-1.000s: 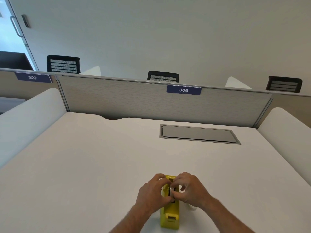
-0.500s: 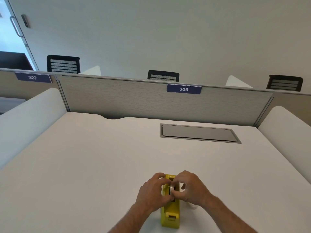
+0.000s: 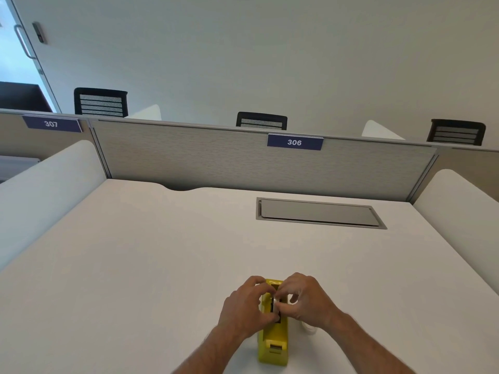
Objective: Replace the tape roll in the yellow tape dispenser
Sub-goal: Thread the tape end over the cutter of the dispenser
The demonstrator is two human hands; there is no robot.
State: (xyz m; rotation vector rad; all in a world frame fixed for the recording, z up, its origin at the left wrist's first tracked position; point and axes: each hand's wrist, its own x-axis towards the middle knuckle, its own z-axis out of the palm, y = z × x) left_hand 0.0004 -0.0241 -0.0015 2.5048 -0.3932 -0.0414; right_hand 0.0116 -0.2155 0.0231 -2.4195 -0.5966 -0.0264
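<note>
plain white desk (image 3: 140, 265) from my view. yellow tape dispenser (image 3: 273, 344) sits on it right under the grip, small white thing (image 3: 309, 329) just right of it, can't tell what. grey hatch (image 3: 318, 213) set flush further back.

Head view, down over desk (image 3: 135, 265)

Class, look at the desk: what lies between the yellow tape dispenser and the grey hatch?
Only bare white desk separates the yellow tape dispenser from the grey hatch, in the head view.

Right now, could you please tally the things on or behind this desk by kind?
Yellow plastic tape dispenser: 1
White tape roll lying beside it: 1
Black mesh office chairs: 3
Blue number signs: 2
Total: 7
</note>
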